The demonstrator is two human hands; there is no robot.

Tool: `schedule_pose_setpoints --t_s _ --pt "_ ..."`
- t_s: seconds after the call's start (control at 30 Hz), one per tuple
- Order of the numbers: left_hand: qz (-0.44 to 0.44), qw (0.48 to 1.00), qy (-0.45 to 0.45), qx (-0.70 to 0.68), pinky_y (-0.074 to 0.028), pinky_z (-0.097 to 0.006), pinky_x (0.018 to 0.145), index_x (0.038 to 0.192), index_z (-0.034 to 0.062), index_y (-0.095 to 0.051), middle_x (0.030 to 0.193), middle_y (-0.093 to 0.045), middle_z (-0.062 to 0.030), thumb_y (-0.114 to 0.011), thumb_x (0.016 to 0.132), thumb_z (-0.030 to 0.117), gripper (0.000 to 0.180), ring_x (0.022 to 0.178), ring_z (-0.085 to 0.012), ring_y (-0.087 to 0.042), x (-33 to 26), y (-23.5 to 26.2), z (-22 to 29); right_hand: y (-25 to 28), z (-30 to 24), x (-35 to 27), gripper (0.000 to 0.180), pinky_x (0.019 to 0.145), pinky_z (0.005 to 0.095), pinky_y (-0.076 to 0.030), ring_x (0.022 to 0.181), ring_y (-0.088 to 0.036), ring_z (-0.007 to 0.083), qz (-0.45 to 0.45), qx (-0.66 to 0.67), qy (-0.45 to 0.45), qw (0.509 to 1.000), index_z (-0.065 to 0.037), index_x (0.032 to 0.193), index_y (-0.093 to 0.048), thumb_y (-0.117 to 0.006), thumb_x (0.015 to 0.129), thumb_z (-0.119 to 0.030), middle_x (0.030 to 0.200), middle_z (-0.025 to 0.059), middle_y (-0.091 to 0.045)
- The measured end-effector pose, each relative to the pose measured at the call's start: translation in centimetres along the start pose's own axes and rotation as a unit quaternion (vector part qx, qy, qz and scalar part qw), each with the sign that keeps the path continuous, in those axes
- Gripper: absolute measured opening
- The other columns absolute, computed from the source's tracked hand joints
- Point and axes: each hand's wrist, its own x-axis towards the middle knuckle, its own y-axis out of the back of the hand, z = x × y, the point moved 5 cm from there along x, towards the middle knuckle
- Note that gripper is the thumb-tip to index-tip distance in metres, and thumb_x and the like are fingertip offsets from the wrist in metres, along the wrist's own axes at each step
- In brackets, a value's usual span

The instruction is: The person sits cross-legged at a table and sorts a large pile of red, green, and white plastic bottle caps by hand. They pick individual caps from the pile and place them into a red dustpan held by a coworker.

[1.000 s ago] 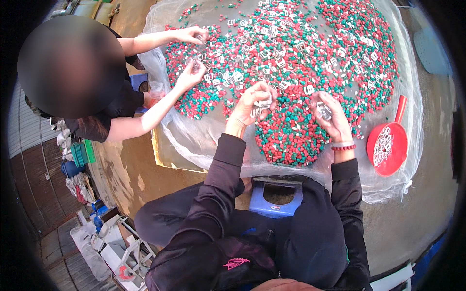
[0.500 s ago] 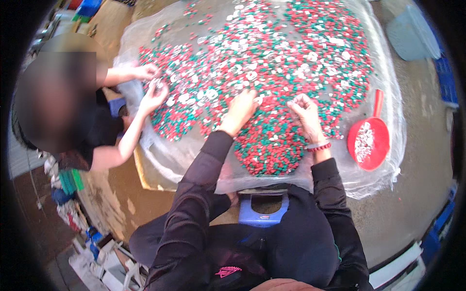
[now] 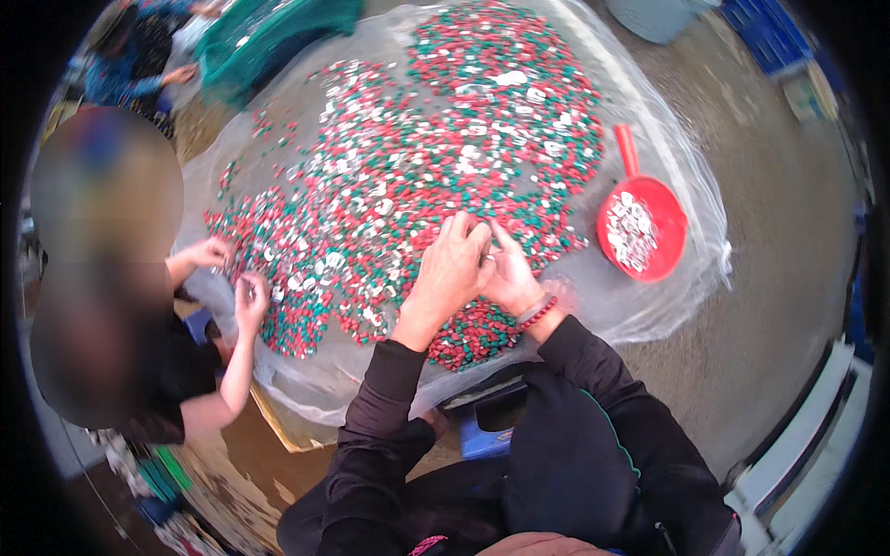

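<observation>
Red, green and white small pieces (image 3: 473, 334) lie spread in a thick layer over a sheet of clear plastic (image 3: 640, 310) in front of me. Above the near part of this layer my left hand (image 3: 447, 267) and my right hand (image 3: 510, 278) meet, fingertips close together. Both hands have their fingers curled in, and whatever they pinch is hidden between them. A red beaded bracelet (image 3: 538, 312) circles my right wrist. To the right of my hands rests a red long-handled scoop (image 3: 665, 222) with white pieces (image 3: 630, 232) in its bowl.
At my left, a person's hands (image 3: 246, 296) work over the same layer. Another person (image 3: 130, 79) is at the far left, beside a green basket (image 3: 250, 46). A pale tub (image 3: 654, 18) and a blue crate (image 3: 765, 32) stand far right. A blue stool (image 3: 482, 435) is below the near edge.
My right hand has moved left to join my left hand, and its fingers have closed in. The view has swung, bringing the green basket and a second person into sight.
</observation>
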Motion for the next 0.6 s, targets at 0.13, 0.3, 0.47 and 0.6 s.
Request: schedule_pose_setpoints --t_s 0.13,0.3,0.47,0.6 --pt "0.072 0.986 -0.142 0.052 -0.044 -0.043 0.095 0.104 0.0072 -0.060 0.115 -0.053 -0.0121 -0.067 0.072 0.007 0.033 0.116 -0.0277 -0.050 0.7 -0.4 5.8 -0.9 -4.0 -1.5 0.028 0.077 0.0372 -0.052 0.093 -0.062 0.0224 0.000 -0.045 0.139 0.989 -0.009 0.104 -0.062 -0.050 0.095 -0.032 0.098 0.0092 -0.065" --pt "0.245 0.959 -0.115 -0.085 -0.048 -0.038 0.086 0.096 0.0053 -0.064 0.110 -0.057 -0.0119 -0.064 0.076 -0.003 0.021 0.106 -0.0279 -0.057 0.2 3.3 6.1 -3.5 -11.5 -9.4 0.022 0.049 0.0271 -0.046 0.079 -0.065 0.0245 -0.044 -0.129 0.254 0.958 -0.006 0.095 -0.060 -0.058 0.089 -0.028 0.089 0.0099 -0.065" --pt "0.244 0.965 -0.040 -0.091 -0.049 -0.035 0.079 0.096 0.0040 -0.065 0.101 -0.059 -0.0108 -0.062 0.080 -0.002 0.017 0.096 -0.0246 -0.059 2.2 3.6 0.9 -5.2 -20.0 -19.0 0.035 0.090 0.0341 -0.048 0.101 -0.060 0.0199 0.184 -0.591 0.531 0.579 -0.001 0.117 -0.056 -0.049 0.096 -0.029 0.104 0.0094 -0.062" --pt "0.241 0.965 -0.045 -0.095 -0.040 -0.041 0.098 0.104 0.0046 -0.062 0.116 -0.057 -0.0119 -0.065 0.080 0.011 0.025 0.114 -0.0296 -0.051 7.5 1.5 -4.3 -5.7 -21.0 -18.9 0.062 0.112 0.0395 -0.021 0.137 -0.025 0.0297 0.374 -0.706 0.496 0.340 -0.001 0.141 -0.032 -0.052 0.093 -0.035 0.145 0.0170 -0.031"
